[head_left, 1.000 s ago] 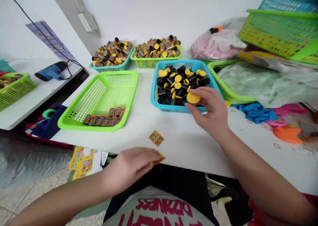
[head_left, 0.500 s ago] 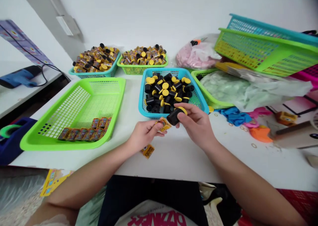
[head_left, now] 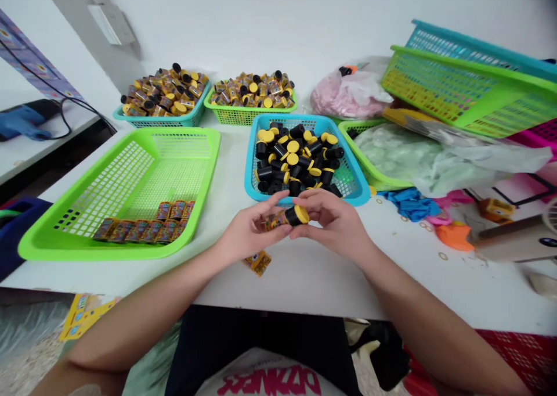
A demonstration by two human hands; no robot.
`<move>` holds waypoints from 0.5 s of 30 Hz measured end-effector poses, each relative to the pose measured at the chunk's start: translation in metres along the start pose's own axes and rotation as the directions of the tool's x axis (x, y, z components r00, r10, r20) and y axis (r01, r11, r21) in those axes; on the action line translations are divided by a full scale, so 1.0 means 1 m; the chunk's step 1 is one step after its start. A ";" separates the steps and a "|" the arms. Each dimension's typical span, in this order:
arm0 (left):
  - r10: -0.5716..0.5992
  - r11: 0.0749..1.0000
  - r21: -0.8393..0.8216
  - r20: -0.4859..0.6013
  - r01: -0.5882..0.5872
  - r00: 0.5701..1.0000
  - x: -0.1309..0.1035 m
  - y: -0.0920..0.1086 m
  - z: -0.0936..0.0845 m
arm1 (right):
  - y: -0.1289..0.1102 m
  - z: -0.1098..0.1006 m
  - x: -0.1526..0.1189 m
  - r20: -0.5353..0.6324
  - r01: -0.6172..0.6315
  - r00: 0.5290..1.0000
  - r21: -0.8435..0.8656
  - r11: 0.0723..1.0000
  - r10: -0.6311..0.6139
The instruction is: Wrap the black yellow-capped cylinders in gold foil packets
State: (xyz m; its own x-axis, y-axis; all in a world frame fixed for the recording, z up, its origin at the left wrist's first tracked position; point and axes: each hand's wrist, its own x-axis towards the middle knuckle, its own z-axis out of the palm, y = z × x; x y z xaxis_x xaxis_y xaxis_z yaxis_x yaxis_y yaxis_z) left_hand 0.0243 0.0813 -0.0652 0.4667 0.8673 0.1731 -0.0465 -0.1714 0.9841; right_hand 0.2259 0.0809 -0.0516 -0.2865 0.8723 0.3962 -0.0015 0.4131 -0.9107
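Observation:
Between my two hands, above the table, is a small black canister (head_left: 295, 215) with a yellow lid. Its far end sits partly inside a printed orange sleeve (head_left: 275, 220). My left hand (head_left: 248, 229) is closed around the sleeve. At the lid end, my right hand (head_left: 333, 219) pinches the canister with thumb and fingers. Flat printed sleeves (head_left: 258, 262) lie on the table below my left hand. Behind my hands, a blue basket (head_left: 361, 194) holds many black canisters with yellow lids. To the left, a large green basket (head_left: 108, 252) contains several sleeved canisters standing in rows.
At the back stand a blue basket (head_left: 191, 117) and a green basket (head_left: 250, 116), both heaped with sleeved canisters. On the right are stacked baskets (head_left: 470, 88), a green basket with plastic bags (head_left: 413, 152), blue scraps (head_left: 407, 203) and a beige cylinder (head_left: 513, 239). A blue heat gun (head_left: 30, 117) lies far left.
The canister has gone partway into the sleeve, where before it was at the sleeve's mouth. My right hand has moved left and turned, closer to my left hand. The view has shifted slightly.

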 end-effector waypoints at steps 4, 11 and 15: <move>-0.004 0.997 -0.081 0.060 0.009 0.998 0.001 -0.002 -0.002 | -0.001 0.000 -0.004 0.082 0.003 0.997 -0.032 0.999 0.000; 0.025 0.999 -0.043 0.205 -0.016 0.978 -0.009 0.004 -0.001 | -0.007 -0.005 -0.002 0.216 -0.004 0.976 0.112 0.994 -0.020; 0.037 0.969 -0.246 0.282 0.035 0.959 -0.010 0.004 0.001 | -0.003 -0.005 -0.003 0.256 0.086 0.960 0.099 0.991 -0.109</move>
State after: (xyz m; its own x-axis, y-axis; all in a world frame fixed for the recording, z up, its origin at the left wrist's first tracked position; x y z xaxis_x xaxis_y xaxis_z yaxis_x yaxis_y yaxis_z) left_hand 0.0202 0.0720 -0.0631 0.6948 0.6932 0.1916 -0.2462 -0.0211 0.9690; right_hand 0.2315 0.0786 -0.0490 -0.5207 0.7259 0.4494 -0.1209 0.4584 -0.8805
